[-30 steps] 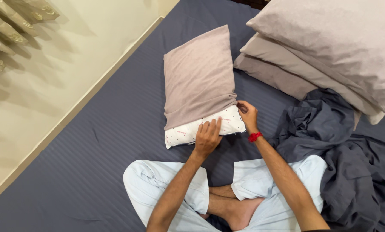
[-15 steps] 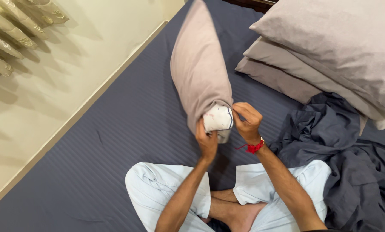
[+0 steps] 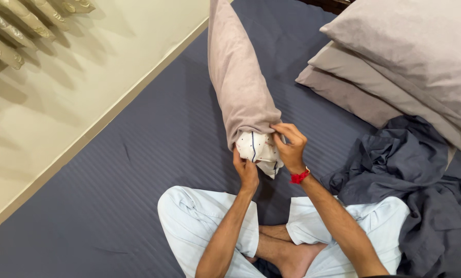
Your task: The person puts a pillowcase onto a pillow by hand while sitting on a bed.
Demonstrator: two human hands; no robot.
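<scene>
1. The right hand (image 3: 291, 146) pinches the lower hem of the mauve pillowcase (image 3: 239, 77), fingers curled tight on the cloth at the pillow's 3 o'clock side.
2. The left hand (image 3: 247, 171) grips the exposed end of the white pillow (image 3: 257, 148) from below, at its 7 o'clock edge, closed on the fabric.
3. The pillowcase holds the pillow almost whole; only the white end with dark piping sticks out of the open mouth, just above the person's crossed legs.
4. The cased pillow stands on end, leaning toward 12 o'clock, over the dark blue striped bed sheet (image 3: 138, 170).
5. A red wristband (image 3: 299, 176) sits on the right wrist.
6. At 2 o'clock lie stacked mauve pillows (image 3: 395, 67); at 4 o'clock a crumpled dark blue sheet (image 3: 426, 185).
7. A second ago the pillow lay flat with a broad white strip showing; now it is upright and less white shows.
</scene>
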